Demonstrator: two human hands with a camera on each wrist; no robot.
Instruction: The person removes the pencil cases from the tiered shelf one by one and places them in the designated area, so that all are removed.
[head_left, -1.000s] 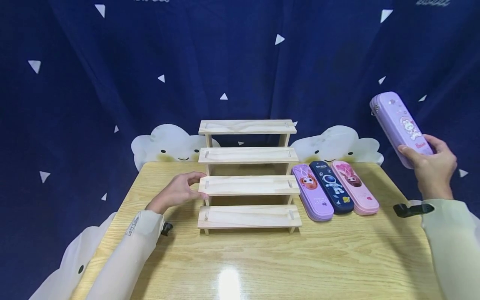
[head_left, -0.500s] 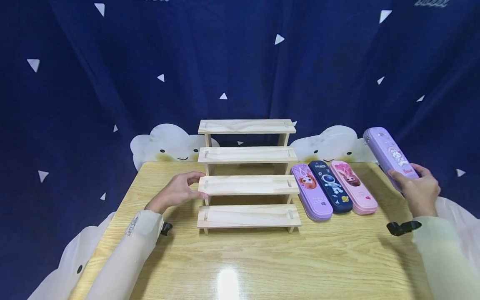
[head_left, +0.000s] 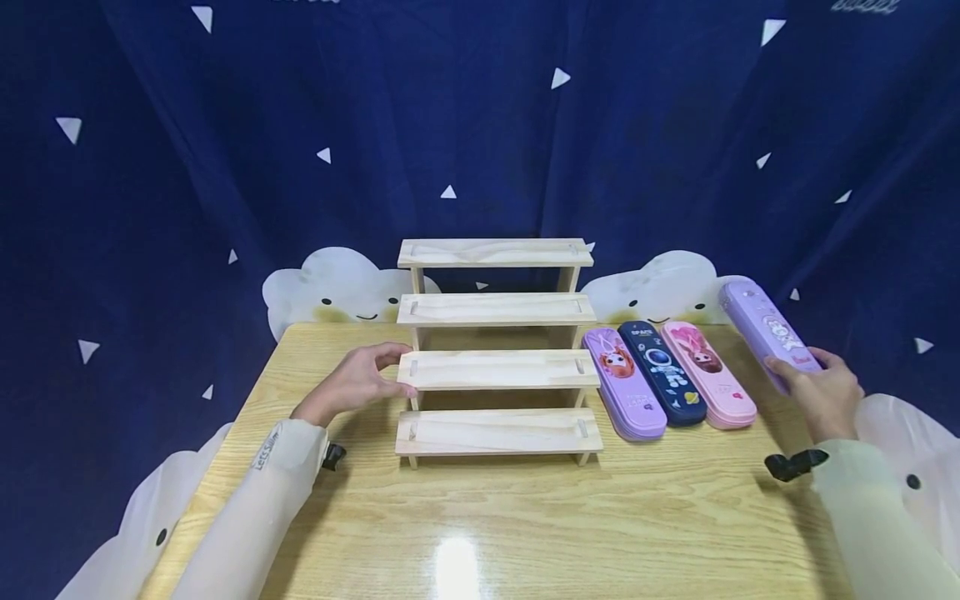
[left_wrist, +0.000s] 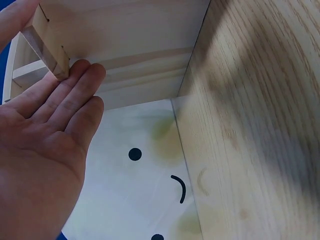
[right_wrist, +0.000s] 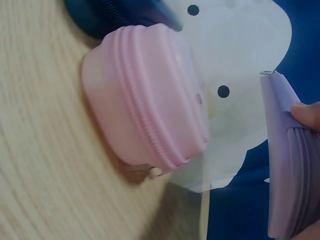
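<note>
A four-tier wooden display rack (head_left: 498, 371) stands on the table. My left hand (head_left: 358, 385) holds its left side at the second-lowest tier; in the left wrist view the thumb and fingers lie on either side of a plank's end (left_wrist: 44, 42). My right hand (head_left: 825, 396) grips the near end of a lilac pencil case (head_left: 768, 329), raised and tilted at the right. In the right wrist view, fingers and the case's zip side show at the edge. Left of it lie a pink pencil case (head_left: 708, 375), a navy space-print one (head_left: 663, 373) and a purple one (head_left: 624, 383).
The wood-grain table (head_left: 510, 525) extends in front of the rack. Behind hangs a dark blue curtain (head_left: 480, 117) with white triangles and cloud faces. The purple case lies close to the rack's right side.
My right hand has lowered the lilac pencil case and brought it left, closer to the pink one. My left hand stays at the rack.
</note>
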